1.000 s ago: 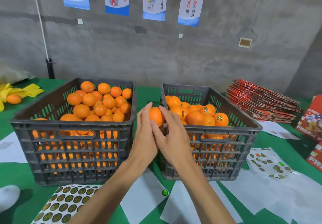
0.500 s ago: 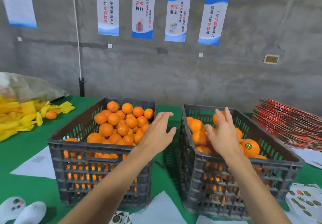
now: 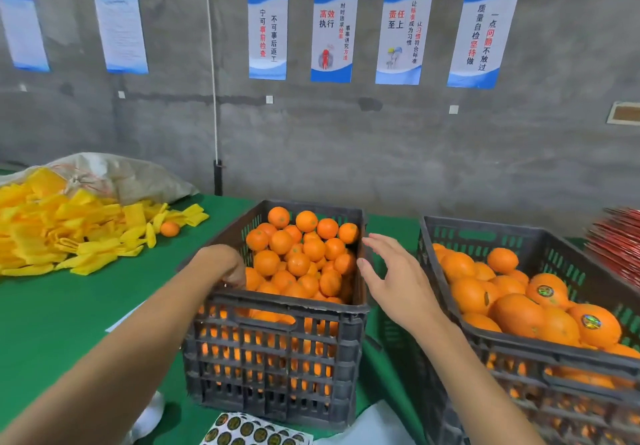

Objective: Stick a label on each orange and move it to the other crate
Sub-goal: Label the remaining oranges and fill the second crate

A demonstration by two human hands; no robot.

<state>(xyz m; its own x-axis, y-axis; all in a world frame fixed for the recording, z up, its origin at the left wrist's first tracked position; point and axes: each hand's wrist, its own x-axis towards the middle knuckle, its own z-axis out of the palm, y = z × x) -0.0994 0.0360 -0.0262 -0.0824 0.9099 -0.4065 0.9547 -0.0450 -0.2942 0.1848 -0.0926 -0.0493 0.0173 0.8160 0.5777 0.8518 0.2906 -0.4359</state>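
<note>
oranges [image 3: 298,264] fill the dark grey slatted plastic crate [image 3: 277,358] in front of you; labelled ones lie in the matching crate to your right [image 3: 540,351]. your left hand [image 3: 225,266] dips over the near rim among the fruit, fingers curled, grip hidden. your right hand [image 3: 394,282] hovers spread between the crates, above the green worktop [image 3: 52,323]. round label sheet [image 3: 252,432] lies below.

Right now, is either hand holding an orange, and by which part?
Right hand is open and empty beside the left crate. Left hand dips into that crate, fingers curled downward; whether they grip an orange cannot be told.
</note>
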